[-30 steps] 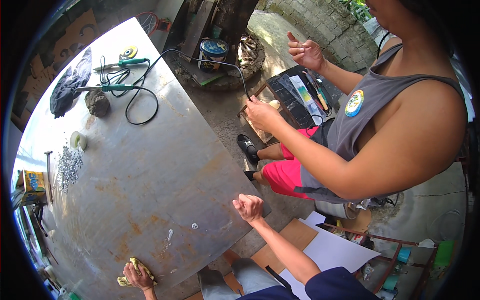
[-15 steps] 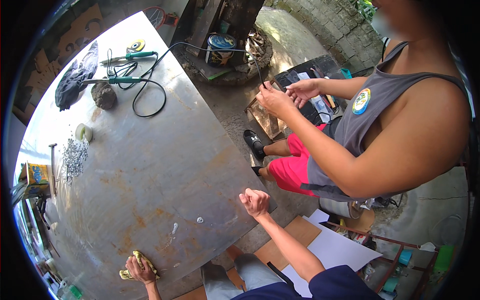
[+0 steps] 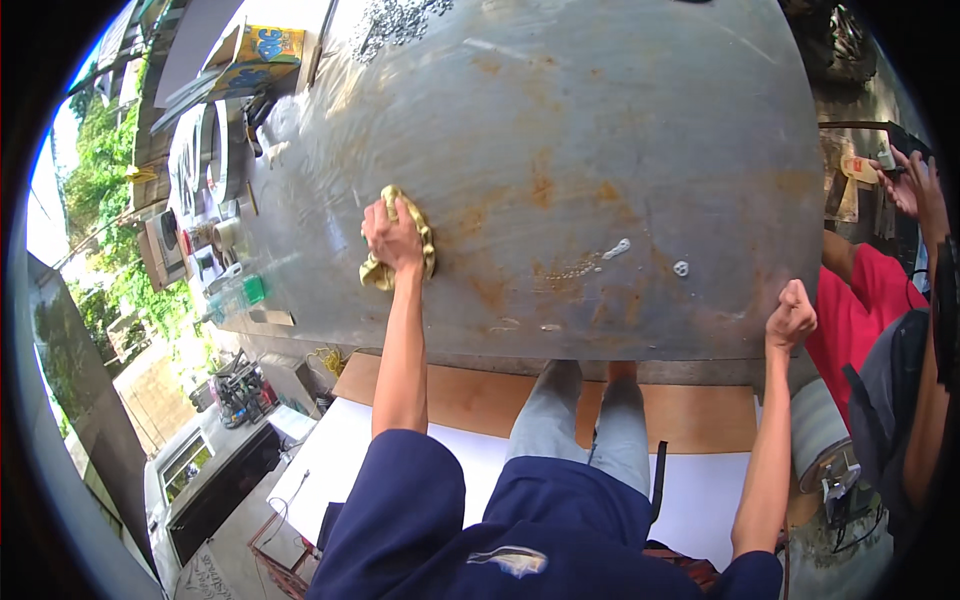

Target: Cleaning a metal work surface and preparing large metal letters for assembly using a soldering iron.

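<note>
My left hand [image 3: 393, 232] is pressed down on a crumpled yellow cloth [image 3: 427, 250], fingers curled over it, on the left part of a large grey metal tabletop [image 3: 620, 130]. The cloth lies bunched under and around the hand. My right hand [image 3: 791, 318] is closed in a fist at the table's near right edge, with nothing visible in it. Between my hands are a white foamy smear [image 3: 617, 248] with small drops trailing left, and a round white blob [image 3: 681, 268]. Brown rust-like stains [image 3: 542, 178] mark the metal.
Small metal pieces [image 3: 390, 25] lie scattered at the far side. A yellow-and-blue box [image 3: 265, 60] and tools line the left edge. Another person's hand [image 3: 910, 185] and red shorts [image 3: 865, 295] are at right. Brown board [image 3: 690, 415] and white sheet [image 3: 705, 490] lie below the table.
The view has swung left, so the corded tools and most of the other person have left it. My left hand has slid the cloth away from the near edge. My right hand remains a fist.
</note>
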Action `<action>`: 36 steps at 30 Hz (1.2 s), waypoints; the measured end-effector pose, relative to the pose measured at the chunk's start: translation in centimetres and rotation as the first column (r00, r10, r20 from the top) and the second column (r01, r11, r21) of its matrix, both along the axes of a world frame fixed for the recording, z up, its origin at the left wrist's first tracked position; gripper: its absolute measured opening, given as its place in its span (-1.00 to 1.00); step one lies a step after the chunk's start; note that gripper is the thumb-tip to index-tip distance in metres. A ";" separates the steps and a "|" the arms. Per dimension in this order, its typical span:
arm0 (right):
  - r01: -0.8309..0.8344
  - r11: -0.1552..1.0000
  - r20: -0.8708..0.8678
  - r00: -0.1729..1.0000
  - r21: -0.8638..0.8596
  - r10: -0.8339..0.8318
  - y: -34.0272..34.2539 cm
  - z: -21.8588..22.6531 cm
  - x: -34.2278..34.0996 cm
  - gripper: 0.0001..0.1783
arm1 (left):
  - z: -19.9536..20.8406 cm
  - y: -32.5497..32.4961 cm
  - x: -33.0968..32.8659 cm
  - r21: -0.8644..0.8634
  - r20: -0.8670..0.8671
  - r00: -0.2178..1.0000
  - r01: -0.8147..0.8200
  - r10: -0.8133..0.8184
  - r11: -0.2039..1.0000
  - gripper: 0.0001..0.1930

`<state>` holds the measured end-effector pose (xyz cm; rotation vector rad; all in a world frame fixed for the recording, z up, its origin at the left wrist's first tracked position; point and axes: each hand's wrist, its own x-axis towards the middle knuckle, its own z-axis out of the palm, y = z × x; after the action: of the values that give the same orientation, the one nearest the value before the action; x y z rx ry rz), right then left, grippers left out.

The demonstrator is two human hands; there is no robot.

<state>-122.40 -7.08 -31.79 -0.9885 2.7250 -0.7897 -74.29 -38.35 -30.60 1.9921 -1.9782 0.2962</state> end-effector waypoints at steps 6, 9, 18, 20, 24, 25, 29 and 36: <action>-0.044 0.999 -0.056 0.997 0.028 0.046 0.4 -0.5 0.0 -0.46 | -0.6 6.7 -8.7 0.020 -0.199 0.859 0.485 -0.472 0.874 -0.78; 0.013 0.999 -0.047 0.999 0.035 -0.012 0.5 -0.9 0.1 -0.42 | 1.3 9.5 -3.2 0.168 -0.233 0.857 0.501 -0.460 0.849 -0.76; 0.045 0.998 -0.079 0.996 0.042 -0.042 1.2 -2.0 -0.5 -0.36 | 1.1 -1.0 4.4 0.205 -0.193 0.903 0.419 -0.383 0.885 -0.82; 0.076 0.995 -0.078 0.994 0.060 -0.071 1.4 -2.0 -0.6 -0.36 | 2.0 2.6 3.9 0.289 -0.203 0.860 0.509 -0.468 0.811 -0.82; 0.071 0.996 -0.079 0.995 0.063 -0.066 1.1 -2.0 -0.6 -0.36 | 3.1 9.5 3.0 0.369 -0.241 0.717 0.691 -0.654 0.622 -0.77; 0.078 0.995 -0.085 0.994 0.055 -0.073 1.1 -2.0 -0.5 -0.36 | 3.2 9.2 3.2 0.354 -0.248 0.706 0.704 -0.664 0.616 -0.75; 0.069 0.996 -0.085 0.994 0.063 -0.064 1.0 -1.8 -0.5 -0.36 | 2.6 3.9 4.1 0.318 -0.247 0.861 0.505 -0.444 0.803 -0.83; 0.080 0.995 -0.083 0.994 0.067 -0.075 0.8 -1.4 -0.1 -0.37 | 1.2 11.3 1.0 0.274 -0.249 0.922 0.360 -0.296 0.892 -0.84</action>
<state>-122.54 -6.26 -33.17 -0.9244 2.8537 -0.6749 -73.32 -27.06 -29.42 1.7217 -2.2892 -0.3110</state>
